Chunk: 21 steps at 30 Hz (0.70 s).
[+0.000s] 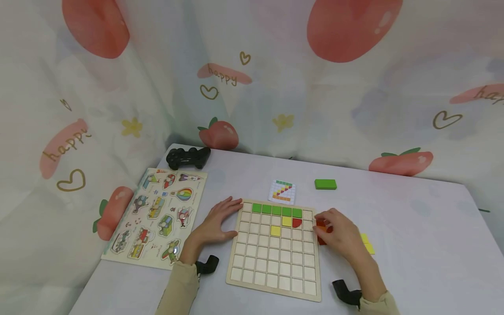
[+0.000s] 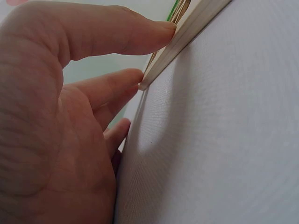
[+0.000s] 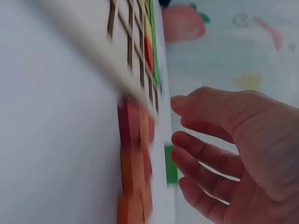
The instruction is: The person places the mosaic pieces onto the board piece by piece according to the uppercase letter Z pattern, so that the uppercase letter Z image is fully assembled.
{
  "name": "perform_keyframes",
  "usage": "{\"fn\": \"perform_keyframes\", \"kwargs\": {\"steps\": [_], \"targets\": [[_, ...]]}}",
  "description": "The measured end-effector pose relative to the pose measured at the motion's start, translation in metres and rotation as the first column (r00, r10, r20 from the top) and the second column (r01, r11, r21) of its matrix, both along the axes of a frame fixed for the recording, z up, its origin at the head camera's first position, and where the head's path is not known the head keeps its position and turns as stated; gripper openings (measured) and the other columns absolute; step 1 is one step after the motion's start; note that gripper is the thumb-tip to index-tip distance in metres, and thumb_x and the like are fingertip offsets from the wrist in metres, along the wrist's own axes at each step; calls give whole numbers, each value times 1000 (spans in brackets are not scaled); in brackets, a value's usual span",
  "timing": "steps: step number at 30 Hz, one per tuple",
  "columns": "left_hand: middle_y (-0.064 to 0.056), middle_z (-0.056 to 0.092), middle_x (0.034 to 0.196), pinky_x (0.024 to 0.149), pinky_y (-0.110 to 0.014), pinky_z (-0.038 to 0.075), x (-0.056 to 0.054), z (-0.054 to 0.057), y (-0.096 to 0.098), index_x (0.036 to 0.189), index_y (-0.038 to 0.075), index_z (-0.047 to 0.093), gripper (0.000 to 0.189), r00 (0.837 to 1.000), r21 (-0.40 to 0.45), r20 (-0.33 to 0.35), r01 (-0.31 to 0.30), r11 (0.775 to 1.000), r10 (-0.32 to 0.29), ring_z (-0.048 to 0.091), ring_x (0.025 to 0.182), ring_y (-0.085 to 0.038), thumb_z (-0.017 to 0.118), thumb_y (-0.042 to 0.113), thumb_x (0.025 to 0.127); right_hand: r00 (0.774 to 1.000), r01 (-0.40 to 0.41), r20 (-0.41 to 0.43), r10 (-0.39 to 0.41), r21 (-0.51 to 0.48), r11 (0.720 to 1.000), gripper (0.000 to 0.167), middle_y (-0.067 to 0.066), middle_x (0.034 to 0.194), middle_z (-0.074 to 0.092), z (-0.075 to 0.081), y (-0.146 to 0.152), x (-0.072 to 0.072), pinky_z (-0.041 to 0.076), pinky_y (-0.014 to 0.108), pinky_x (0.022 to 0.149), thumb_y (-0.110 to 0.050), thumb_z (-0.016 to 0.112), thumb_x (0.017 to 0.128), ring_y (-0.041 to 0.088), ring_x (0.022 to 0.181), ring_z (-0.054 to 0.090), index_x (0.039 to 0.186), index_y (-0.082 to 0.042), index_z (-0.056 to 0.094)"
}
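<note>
A wooden grid board [image 1: 267,267] lies flat, with a row of several green tiles [image 1: 276,210] near its far edge. Below that row sit two yellow tiles, one right of the other and higher, and a red curved piece [image 1: 297,223]. My left hand [image 1: 214,224] touches the board's left edge with thumb and fingers spread, as the left wrist view also shows. Over the board's right edge hovers my right hand [image 1: 339,232], fingers loosely bent, above red and orange blocks [image 3: 133,170]. Nothing shows between its thumb and fingers in the right wrist view.
A pattern card [image 1: 282,191] lies behind the board, with a green block [image 1: 325,184] to its right. Yellow pieces [image 1: 368,245] are partly hidden by my right hand. At left are a picture puzzle board [image 1: 155,223] and a black game controller [image 1: 188,157].
</note>
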State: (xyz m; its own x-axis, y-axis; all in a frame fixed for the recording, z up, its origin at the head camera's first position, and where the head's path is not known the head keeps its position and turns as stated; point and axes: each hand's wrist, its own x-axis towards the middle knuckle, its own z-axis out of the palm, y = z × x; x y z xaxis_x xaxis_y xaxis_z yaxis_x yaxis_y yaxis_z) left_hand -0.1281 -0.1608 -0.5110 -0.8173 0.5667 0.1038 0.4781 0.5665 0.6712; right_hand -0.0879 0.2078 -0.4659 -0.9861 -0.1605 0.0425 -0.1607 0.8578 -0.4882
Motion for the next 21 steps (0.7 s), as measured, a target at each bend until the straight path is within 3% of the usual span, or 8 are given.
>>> {"fn": "perform_keyframes", "kwargs": {"steps": [4, 10, 16, 21], "targets": [[-7, 36, 157, 120, -53, 11, 0, 0, 0, 146, 7, 47, 76, 1000, -10, 6, -6, 1000, 6, 18, 149, -32, 74, 21, 76, 996, 80, 41, -82, 45, 996, 38, 14, 102, 63, 3, 44, 9, 55, 51, 76, -21, 77, 83, 32, 92, 60, 114, -1, 67], [-7, 36, 157, 120, -54, 12, 0, -2, 0, 146, 7, 47, 77, 1000, -11, -3, -10, 1000, 10, 19, 149, -32, 74, 22, 75, 981, 126, 141, -136, 78, 989, 49, 14, 102, 62, 2, 86, 21, 53, 47, 71, -32, 80, 80, 31, 91, 57, 115, -1, 67], [-8, 37, 156, 119, -56, 13, 0, -3, 0, 145, 6, 47, 77, 1000, -2, -21, -7, 1000, 7, 20, 148, -34, 73, 22, 75, 971, 155, 171, -164, 68, 986, 42, 12, 101, 61, -1, 99, 26, 50, 40, 70, -24, 79, 80, 29, 89, 56, 113, 0, 67], [-7, 36, 157, 120, -54, 12, -1, -4, -1, 146, 7, 47, 77, 1000, -9, -13, -8, 1000, 8, 19, 148, -32, 73, 22, 76, 975, 153, 150, -164, 83, 985, 37, 8, 93, 60, -3, 98, 25, 48, 35, 65, -21, 79, 81, 25, 83, 55, 108, 0, 68]]}}
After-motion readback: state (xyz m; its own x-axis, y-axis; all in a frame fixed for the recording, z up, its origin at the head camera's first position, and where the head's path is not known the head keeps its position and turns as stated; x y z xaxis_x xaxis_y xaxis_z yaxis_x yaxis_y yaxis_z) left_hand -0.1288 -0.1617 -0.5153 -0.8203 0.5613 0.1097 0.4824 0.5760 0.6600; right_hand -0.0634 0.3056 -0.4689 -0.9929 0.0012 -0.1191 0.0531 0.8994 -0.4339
